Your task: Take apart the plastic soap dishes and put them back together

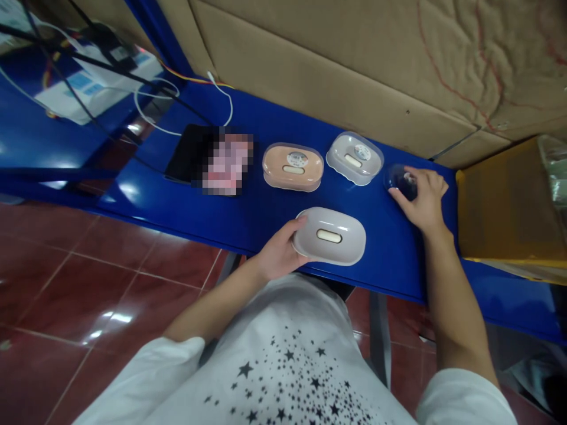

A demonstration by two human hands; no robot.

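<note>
**Peach soap dish and rear grey soap dish covered, front grey soap dish held bare**

The peach dish is set down on the bench and appears to be capped with clear plastic, on which a round label is shown. The front grey dish is gripped at its left end by the left hand, with the thumb pressed over the rim and the other fingers closed below, partly hidden. Neither cover nor label is seen on it, so it is judged not yet brought to the state of the other two. The rear grey dish, behind it, is likewise capped and labelled. At the right, a clear plastic piece, possibly a cover, is held between the parted thumb and fingers of the right hand; whether it has been lifted cannot be told.

On the far left, white boxes are crossed by dark cables. Red floor tiles are seen below. On the blue bench, a flat black item, partly pixelated, is laid near a white cable. The bench is backed by cardboard sheeting and bounded at the right by a taped cardboard box.
</note>
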